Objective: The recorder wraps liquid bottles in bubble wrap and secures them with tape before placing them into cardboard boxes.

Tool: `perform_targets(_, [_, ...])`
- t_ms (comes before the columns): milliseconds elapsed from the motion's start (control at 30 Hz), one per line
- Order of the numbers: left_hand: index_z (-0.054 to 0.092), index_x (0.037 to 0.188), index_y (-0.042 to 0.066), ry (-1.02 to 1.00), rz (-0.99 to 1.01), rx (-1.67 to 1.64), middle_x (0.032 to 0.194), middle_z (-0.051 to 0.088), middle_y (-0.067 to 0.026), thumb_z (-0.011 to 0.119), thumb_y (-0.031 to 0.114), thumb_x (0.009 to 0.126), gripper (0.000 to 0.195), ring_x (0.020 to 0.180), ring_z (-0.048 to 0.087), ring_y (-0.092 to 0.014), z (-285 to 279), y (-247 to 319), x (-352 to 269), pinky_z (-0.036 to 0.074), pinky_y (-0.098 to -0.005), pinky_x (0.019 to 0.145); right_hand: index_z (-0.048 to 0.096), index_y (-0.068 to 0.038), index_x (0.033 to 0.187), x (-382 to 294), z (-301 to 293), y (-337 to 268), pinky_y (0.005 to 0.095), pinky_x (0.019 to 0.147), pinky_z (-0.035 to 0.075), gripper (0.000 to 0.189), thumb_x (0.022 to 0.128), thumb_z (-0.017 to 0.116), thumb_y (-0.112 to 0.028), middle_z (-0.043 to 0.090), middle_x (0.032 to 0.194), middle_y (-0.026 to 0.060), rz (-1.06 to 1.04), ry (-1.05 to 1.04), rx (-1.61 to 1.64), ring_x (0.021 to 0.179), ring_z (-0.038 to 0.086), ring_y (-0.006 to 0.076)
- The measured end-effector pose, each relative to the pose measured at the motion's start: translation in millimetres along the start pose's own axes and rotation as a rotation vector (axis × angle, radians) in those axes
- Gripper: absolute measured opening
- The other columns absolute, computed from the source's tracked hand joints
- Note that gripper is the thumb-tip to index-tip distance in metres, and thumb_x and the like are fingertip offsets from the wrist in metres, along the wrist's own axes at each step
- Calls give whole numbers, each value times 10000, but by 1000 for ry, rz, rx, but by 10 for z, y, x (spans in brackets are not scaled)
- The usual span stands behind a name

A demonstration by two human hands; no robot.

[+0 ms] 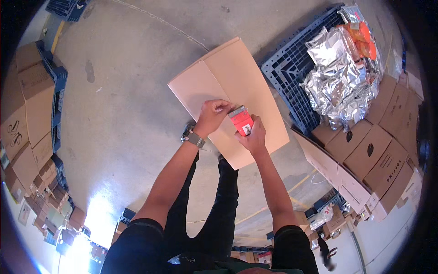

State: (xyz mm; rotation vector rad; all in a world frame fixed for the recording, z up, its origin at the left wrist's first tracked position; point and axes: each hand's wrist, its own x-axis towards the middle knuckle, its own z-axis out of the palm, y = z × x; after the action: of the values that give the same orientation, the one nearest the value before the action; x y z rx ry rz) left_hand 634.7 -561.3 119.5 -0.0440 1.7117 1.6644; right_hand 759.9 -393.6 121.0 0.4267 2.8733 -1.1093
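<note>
A red handheld tape dispenser with a grey metal head is gripped in my right hand. Thumb and fingers of my left hand are pinched together at the dispenser's head; whether they hold a tape end is too small to tell. Both hands are over a plain brown cardboard box, which stands on the floor in front of my legs. Two flaps meet along a seam across its top, and the hands are above that seam's near part. A wristwatch is on my left wrist.
Right of the box is a blue plastic pallet bearing silver foil bags and orange-lidded containers. Printed cartons are stacked below it. More cartons on pallets line the left side. A person is at the lower right.
</note>
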Motion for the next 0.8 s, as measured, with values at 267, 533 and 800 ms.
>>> perform_targets(267, [770, 935, 53, 371, 219, 366, 797, 748, -89, 763, 232, 849, 200, 688, 674, -131, -1212, 320, 1176, 538, -303, 652, 312, -136, 1534, 1237, -11, -995, 509, 725, 559, 839, 873, 650, -526, 636, 970, 199, 86, -288, -340, 812, 678, 395])
perform_targets(533, [689, 1117, -13, 194, 191, 1008, 1158, 654, -234, 595, 547, 913, 604, 1095, 623, -373, -1885, -268, 1615, 493, -408, 947, 322, -114, 1534, 1881, 387, -1443, 487, 728, 570, 815, 890, 615, -520, 696, 919, 212, 174, -530, -370, 823, 704, 385])
perform_targets(800, [182, 1580, 65, -97, 239, 665, 1634, 216, -152, 224, 609, 1025, 778, 1527, 142, -286, -899, 26, 1112, -11, -474, 1227, 476, 0, 1311, 1786, 261, -1124, 500, 763, 571, 632, 837, 694, -356, 711, 885, 202, 31, -468, -277, 871, 704, 396])
